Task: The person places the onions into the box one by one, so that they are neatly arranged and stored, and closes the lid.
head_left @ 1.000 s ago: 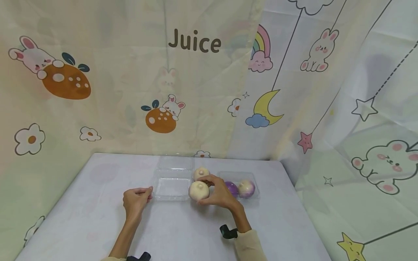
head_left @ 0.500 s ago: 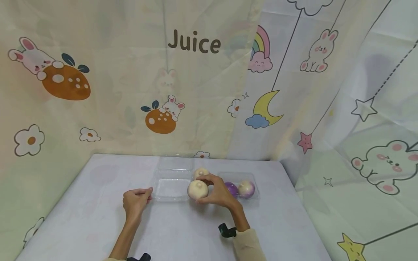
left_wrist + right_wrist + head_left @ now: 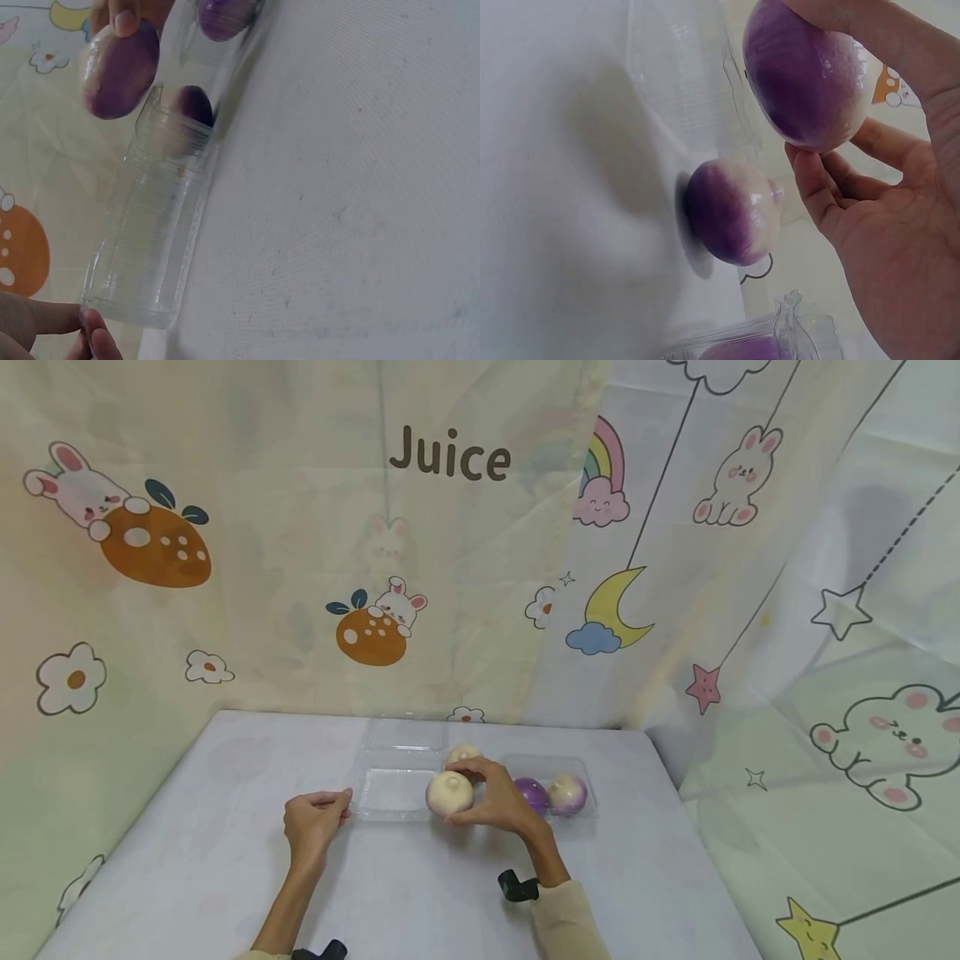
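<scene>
My right hand [image 3: 501, 802] grips a round purple-and-cream turnip [image 3: 450, 793] from its right side, fingers over the top and thumb below. It hangs raised at the right edge of a see-through plastic clamshell box [image 3: 396, 817], whose lid is folded back. In the right wrist view the turnip [image 3: 802, 82] shows its purple end. With thumb and fingertips, my left hand [image 3: 311, 822] pinches the box's left edge; the left wrist view shows the fingers [image 3: 96, 337] at that rim. Behind the right hand, a second turnip [image 3: 462, 752] sits on the table, partly hidden.
A second see-through box [image 3: 588, 772] stands to the right with a purple round thing [image 3: 532, 795] and a purple-and-cream one [image 3: 567, 795] in it. The white table [image 3: 420, 893] ends at a printed curtain [image 3: 285, 568] behind.
My right hand has shifted slightly left with the turnip, which now overlaps the box's right edge more in the head view. The left hand keeps its place at the box.
</scene>
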